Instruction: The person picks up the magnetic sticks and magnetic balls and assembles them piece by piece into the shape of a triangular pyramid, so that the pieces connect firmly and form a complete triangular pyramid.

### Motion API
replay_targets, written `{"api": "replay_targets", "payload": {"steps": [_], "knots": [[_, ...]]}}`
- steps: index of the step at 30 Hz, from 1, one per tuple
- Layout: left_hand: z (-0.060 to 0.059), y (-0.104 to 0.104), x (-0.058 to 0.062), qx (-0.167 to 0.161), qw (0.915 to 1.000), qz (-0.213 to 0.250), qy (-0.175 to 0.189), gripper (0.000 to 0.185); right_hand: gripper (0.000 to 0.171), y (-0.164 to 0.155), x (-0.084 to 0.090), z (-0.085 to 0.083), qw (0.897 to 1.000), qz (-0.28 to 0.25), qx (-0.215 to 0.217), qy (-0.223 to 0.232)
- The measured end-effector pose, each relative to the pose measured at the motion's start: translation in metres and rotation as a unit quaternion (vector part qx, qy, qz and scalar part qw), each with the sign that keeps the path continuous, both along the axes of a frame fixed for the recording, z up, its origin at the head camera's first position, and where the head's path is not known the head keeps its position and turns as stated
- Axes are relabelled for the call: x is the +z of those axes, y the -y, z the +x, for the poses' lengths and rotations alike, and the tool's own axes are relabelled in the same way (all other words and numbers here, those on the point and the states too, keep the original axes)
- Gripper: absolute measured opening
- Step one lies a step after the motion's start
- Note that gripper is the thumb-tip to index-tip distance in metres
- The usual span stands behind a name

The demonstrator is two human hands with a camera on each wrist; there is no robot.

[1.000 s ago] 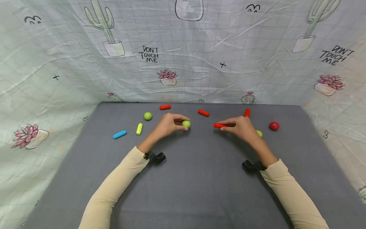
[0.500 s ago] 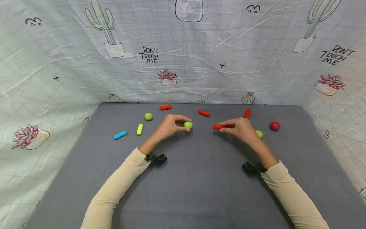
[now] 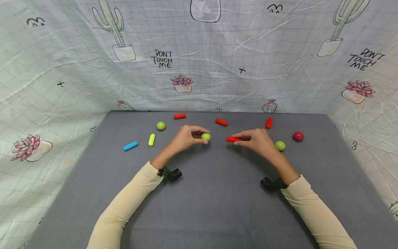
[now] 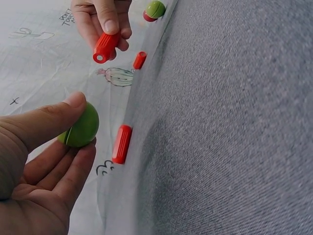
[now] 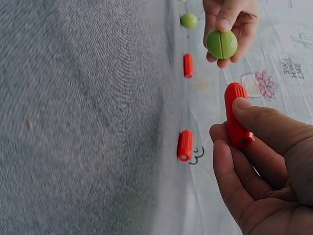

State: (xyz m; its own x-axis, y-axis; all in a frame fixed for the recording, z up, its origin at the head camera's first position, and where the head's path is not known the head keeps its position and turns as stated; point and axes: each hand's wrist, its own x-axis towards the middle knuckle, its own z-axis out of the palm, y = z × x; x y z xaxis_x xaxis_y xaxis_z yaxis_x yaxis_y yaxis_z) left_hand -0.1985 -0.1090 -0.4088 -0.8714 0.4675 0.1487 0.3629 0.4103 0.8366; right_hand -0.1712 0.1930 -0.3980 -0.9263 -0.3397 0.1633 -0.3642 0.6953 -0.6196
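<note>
Reaching forward over a grey counter (image 3: 199, 207), two arms in cream sleeves are being held with the hands close together near the far middle. The left hand (image 3: 186, 138) is being held with its fingers curled, and a green ball (image 3: 205, 137) is being pinched between thumb and fingertips just above the counter. The right hand (image 3: 258, 140) is being held likewise, and a red cylinder (image 3: 233, 139) is being pinched at one end between thumb and fingers, its free end being pointed toward the green ball, the two a little apart.

Only in the head view is the whole layout being shown: a second green ball (image 3: 160, 126), a yellow-green cylinder (image 3: 151, 140) and a blue cylinder (image 3: 130, 146) are lying to the left, three more red cylinders near the far edge, and a third green ball (image 3: 280, 145) and a red ball (image 3: 297, 136) to the right. A cactus-printed cloth (image 3: 199, 58) is being hung behind.

In the left wrist view, the green ball (image 4: 80, 127) is being shown pressed between the thumb tip and fingers, with a seam visible round it. In the right wrist view, the red cylinder (image 5: 236, 115) is being shown clamped under the thumb against the fingers (image 5: 230, 166), with the seamed ball held opposite.
</note>
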Motion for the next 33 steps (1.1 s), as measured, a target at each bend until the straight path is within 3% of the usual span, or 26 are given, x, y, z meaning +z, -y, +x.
{"api": "replay_targets", "payload": {"steps": [9, 33], "knots": [[0.004, -0.005, 0.001, -0.016, 0.9998, 0.011, 0.003, 0.039, 0.025, 0.008, -0.001, 0.003, 0.999, -0.016, 0.029, -0.002], [0.015, -0.017, -0.002, -0.059, 0.9978, 0.030, 0.007, 0.039, 0.025, 0.016, -0.002, 0.013, 0.998, -0.033, 0.051, 0.020]]}}
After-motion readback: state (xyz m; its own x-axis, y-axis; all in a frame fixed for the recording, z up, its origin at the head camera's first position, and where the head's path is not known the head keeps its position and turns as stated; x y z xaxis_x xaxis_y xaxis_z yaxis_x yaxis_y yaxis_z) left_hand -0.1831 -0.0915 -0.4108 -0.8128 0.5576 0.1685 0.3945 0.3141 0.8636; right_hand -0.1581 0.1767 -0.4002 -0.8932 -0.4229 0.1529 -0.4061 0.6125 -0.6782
